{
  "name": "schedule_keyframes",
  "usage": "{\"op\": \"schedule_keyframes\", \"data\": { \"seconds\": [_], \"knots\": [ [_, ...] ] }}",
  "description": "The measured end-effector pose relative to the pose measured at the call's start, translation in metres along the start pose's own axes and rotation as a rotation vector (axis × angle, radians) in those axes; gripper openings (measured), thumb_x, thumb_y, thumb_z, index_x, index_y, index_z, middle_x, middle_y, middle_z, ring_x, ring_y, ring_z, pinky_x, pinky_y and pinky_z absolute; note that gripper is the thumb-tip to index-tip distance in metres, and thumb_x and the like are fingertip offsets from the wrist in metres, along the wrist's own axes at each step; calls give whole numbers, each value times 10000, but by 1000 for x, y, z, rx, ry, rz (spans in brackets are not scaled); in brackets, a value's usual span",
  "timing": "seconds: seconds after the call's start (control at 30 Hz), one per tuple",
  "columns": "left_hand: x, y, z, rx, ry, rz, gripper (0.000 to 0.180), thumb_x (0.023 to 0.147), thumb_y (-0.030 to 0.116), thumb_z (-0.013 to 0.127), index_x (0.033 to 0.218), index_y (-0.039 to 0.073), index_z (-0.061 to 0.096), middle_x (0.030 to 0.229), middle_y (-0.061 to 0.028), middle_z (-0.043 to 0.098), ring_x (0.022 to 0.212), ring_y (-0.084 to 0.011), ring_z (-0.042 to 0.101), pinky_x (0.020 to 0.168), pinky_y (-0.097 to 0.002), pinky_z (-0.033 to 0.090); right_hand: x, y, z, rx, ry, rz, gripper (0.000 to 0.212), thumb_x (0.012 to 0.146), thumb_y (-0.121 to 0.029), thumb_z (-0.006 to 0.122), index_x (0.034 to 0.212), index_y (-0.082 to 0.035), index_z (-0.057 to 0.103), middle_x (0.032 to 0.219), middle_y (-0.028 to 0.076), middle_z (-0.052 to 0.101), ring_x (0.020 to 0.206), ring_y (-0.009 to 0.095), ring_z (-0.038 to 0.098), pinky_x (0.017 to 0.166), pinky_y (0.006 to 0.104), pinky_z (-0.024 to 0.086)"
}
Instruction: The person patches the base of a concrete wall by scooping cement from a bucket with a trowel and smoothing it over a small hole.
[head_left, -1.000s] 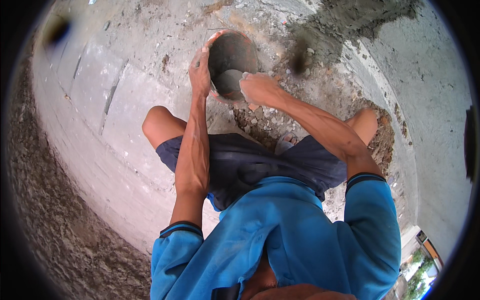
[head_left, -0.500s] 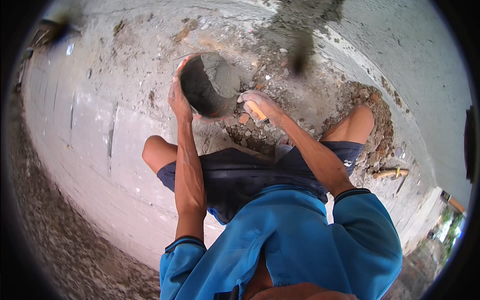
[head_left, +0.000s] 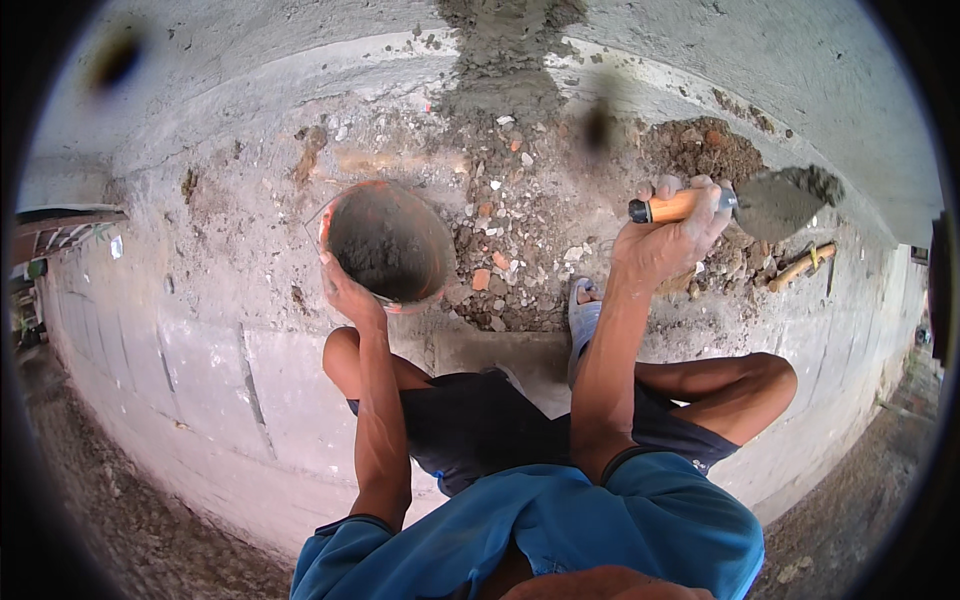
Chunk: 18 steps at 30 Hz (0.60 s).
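My right hand (head_left: 672, 232) is wrapped round the orange wooden handle of a trowel (head_left: 775, 208). Its grey blade points to the right and carries wet mortar (head_left: 818, 184) toward the tip. At left, a mortar-smeared orange bucket (head_left: 447, 262) tilts on the ground, with grey mortar (head_left: 385, 248) inside it. My left hand (head_left: 350, 296) grips the bucket by its near left rim, fingers curled at the edge and partly hidden.
Gravel and brick bits (head_left: 497, 262) lie between the bucket and my sandalled foot (head_left: 585, 315). A soil heap (head_left: 705, 148) sits against the wall (head_left: 850, 90). A wooden-handled tool (head_left: 800, 268) lies at right. Wet mortar (head_left: 510, 50) marks the far wall.
The trowel has come out of the bucket, loaded with mortar, and swung right in my right hand. My left hand still holds the bucket, and the view has shifted.
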<state>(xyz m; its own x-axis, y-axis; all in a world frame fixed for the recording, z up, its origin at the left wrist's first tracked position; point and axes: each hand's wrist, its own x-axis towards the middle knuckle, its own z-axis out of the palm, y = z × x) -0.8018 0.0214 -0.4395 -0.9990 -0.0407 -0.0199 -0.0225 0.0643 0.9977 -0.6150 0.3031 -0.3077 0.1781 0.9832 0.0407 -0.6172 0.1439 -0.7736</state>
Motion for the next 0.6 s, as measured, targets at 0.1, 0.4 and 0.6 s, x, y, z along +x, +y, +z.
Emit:
{"op": "schedule_keyframes", "data": {
  "seconds": [0.1, 0.4, 0.6],
  "knots": [
    [-5, -2, 1, 59, -5, 0, 612, 1135, 436, 437, 1439, -81, 559, 1379, -151, 615, 1261, -233, 567, 1122, -370, 405, -14, 32, -3, -181, 250, -154, 324, 1089, -246, 545, 1290, -64, 369, 967, 86, 552, 680, 164, 567, 526, 339, 537],
    [6, -24, -15, -99, -46, 9, 553, 1147, 380, 430, 1426, -75, 575, 1376, -151, 623, 1240, -215, 565, 1105, -351, 405, -150, 145, 46, -812, -320, 164, 546, 1110, -266, 488, 1463, 135, 375, 1221, 282, 591, 992, 378, 613, 938, 501, 470],
    [5, -12, -6, -3, -75, 94, 516, 1143, 346, 447, 1409, -73, 590, 1345, -138, 637, 1204, -211, 582, 1068, -354, 438, -172, 95, -13, -631, -520, 600, 455, 1089, -310, 559, 1349, 56, 482, 949, 131, 590, 781, 207, 562, 735, 387, 487]
  ]
}}
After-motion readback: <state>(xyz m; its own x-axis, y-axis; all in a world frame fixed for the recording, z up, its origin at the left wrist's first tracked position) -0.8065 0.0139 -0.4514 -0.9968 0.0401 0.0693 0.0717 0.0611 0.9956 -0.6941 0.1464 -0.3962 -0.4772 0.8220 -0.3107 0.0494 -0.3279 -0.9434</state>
